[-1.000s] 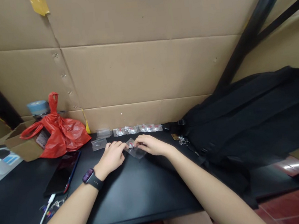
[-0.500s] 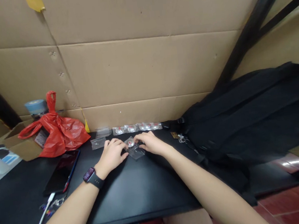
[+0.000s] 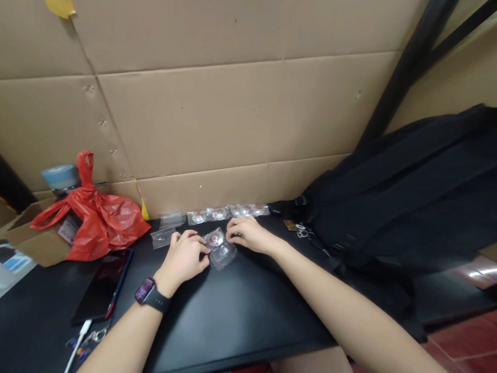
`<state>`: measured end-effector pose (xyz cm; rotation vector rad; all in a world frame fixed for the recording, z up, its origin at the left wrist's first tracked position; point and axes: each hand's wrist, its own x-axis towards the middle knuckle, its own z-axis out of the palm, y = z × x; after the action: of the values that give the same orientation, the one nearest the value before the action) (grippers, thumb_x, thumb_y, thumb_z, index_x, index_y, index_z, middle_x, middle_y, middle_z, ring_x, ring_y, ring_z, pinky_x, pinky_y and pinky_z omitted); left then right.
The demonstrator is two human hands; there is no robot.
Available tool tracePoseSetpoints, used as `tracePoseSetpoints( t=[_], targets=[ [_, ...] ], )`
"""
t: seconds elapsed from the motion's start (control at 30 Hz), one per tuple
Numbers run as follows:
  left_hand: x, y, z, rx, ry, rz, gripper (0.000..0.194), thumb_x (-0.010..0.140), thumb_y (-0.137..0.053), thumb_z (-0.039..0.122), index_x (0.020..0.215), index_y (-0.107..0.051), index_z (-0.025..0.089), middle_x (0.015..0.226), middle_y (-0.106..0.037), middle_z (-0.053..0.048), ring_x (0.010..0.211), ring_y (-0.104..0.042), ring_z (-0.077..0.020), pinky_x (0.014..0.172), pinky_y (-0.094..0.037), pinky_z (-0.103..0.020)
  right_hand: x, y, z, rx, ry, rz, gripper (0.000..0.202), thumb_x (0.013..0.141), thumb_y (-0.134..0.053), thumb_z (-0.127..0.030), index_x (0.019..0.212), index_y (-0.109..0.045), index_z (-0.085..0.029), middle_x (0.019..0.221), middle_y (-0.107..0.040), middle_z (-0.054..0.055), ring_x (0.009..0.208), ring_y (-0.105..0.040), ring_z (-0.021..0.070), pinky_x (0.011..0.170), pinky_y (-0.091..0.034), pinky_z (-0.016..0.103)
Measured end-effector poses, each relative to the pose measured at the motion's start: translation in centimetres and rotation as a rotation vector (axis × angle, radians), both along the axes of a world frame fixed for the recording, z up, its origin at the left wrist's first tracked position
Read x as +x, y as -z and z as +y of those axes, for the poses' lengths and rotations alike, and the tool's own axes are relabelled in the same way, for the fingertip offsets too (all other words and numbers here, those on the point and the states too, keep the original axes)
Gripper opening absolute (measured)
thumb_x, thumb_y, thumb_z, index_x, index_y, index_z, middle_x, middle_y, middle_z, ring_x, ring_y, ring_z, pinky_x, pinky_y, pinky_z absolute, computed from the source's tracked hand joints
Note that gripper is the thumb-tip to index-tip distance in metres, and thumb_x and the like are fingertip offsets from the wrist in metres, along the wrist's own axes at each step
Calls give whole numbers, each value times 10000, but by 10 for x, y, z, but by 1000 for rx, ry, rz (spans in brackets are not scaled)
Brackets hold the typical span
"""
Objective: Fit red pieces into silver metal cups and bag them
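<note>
A round silvery item with a red mark lies in a clear plastic bag on the black table. My left hand has its fingertips pressed on the bag's left edge. On the right side, my right hand has its fingers curled together close to the bag's edge; whether anything small is between them is hidden. Behind the hands, several similar round items in clear bags form a row along the cardboard wall. Flat clear bags lie left of that row.
A red plastic bag and cardboard box stand at left, with a phone, cable and keychain in front. A black backpack fills the right side, beside small metal rings.
The bag with the round item has turned slightly and its lower part has shifted left. My right hand has moved slightly right and down, and the round item is more exposed.
</note>
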<state>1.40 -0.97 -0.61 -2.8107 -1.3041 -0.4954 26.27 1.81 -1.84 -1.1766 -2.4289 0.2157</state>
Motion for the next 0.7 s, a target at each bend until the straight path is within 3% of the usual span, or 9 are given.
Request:
tracePoseSetpoints(
  t=[0.3,0.5,0.63,0.7],
  targets=[
    [3,5,2,-30,-61,-96,156,851,-619,358,885,-723,247,1098,-708,-51,1154,-516,-291,945,-279,-485,-5,0,-5,-70,64,-18,155,947,-531,-259,871,-650,-195,1264,-577,100,1213,-475,280,996,-339,508],
    [13,9,6,-153,-246,-258,235,887,-563,345,744,-708,228,1093,-702,-27,1126,-536,-266,923,-312,-454,-10,-2,-9,-158,163,-2,150,901,-549,-234,794,-642,-186,1341,-537,95,1289,-416,303,992,-339,529],
    [19,9,6,-79,-276,-254,310,884,-561,342,629,-655,194,1009,-707,-47,1111,-525,-270,919,-306,-457,-15,-3,-13,-94,211,-59,167,883,-554,-224,739,-625,-177,1314,-559,97,1272,-423,307,993,-316,528],
    [21,9,6,-21,-282,-221,316,878,-563,319,598,-613,180,958,-698,-64,1086,-523,-275,907,-311,-453,-17,-5,-15,-10,236,-84,100,871,-576,-232,806,-631,-180,1277,-577,110,1230,-449,306,982,-313,516]
  ],
)
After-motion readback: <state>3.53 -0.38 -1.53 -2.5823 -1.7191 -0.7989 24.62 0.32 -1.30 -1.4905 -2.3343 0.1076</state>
